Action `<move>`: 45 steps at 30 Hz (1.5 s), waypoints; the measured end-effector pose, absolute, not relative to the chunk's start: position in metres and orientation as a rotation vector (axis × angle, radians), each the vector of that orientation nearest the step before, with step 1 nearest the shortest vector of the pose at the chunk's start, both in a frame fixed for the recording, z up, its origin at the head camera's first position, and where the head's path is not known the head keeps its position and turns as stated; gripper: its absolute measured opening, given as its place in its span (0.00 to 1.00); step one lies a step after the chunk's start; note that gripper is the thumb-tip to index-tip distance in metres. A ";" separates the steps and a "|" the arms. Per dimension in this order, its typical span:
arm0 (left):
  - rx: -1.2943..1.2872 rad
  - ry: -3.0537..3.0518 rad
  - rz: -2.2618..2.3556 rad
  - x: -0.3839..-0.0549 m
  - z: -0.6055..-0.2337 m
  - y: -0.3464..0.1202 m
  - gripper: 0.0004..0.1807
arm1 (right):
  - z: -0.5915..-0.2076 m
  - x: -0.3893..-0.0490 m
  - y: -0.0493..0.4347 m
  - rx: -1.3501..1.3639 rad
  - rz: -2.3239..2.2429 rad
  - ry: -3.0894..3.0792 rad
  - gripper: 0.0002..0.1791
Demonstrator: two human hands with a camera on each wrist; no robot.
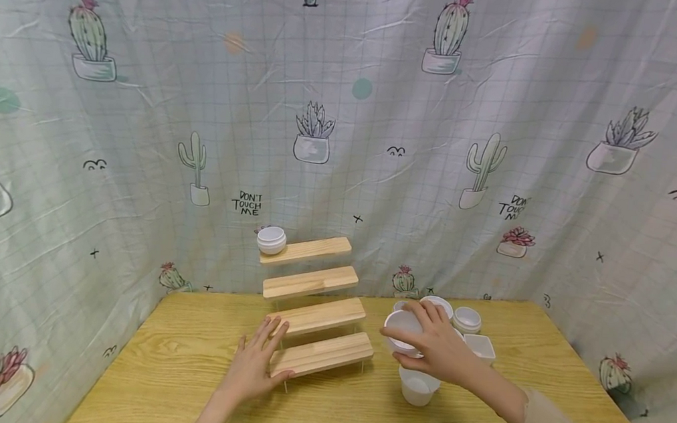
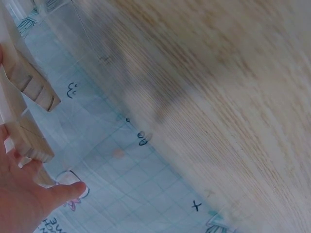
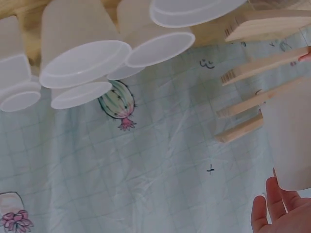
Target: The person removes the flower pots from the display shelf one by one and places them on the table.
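In the head view, my left hand (image 1: pixel 253 363) rests at the left end of a stepped wooden rack (image 1: pixel 322 356), fingers extended over the lower planks and thumb at the lowest one's front. The left wrist view also shows that thumb stretched out beside the plank ends (image 2: pixel 34 141). To the right of the rack, my right hand (image 1: pixel 438 346) grips a white round cup (image 1: pixel 403 326) between thumb and fingers, raised over the other containers. In the right wrist view this cup (image 3: pixel 291 141) has smooth, plain walls. A small white round pot (image 1: pixel 271 240) sits at the top step's left end.
Below my right hand stands another white cup (image 1: pixel 418 388). Behind and beside it are a square white container (image 1: pixel 480 347), a round white pot (image 1: pixel 467 320) and several more, partly hidden by the hand. A cactus-print curtain (image 1: pixel 352 192) encloses the wooden table (image 1: pixel 180 359).
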State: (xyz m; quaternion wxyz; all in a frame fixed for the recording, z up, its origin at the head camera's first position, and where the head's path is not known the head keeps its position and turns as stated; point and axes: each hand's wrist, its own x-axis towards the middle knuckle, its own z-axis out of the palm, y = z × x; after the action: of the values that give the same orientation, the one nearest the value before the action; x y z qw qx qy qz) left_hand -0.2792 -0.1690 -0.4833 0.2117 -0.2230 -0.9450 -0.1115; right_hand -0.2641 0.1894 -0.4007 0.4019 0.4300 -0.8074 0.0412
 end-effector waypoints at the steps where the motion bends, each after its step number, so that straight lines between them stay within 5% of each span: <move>1: -0.619 -2.623 -0.308 -0.279 -0.484 -0.169 0.48 | -0.402 -0.263 0.191 1.081 0.105 -2.044 0.18; 45: -0.602 -2.660 -0.339 -0.279 -0.481 -0.170 0.48 | -0.467 -0.238 0.278 0.917 0.140 -2.245 0.32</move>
State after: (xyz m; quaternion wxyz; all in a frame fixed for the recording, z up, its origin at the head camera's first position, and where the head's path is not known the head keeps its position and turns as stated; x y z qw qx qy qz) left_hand -0.2791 -0.1697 -0.4811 0.1955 -0.2148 -0.9492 -0.1209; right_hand -0.2384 0.2776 -0.4672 0.3489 0.3540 -0.8661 0.0540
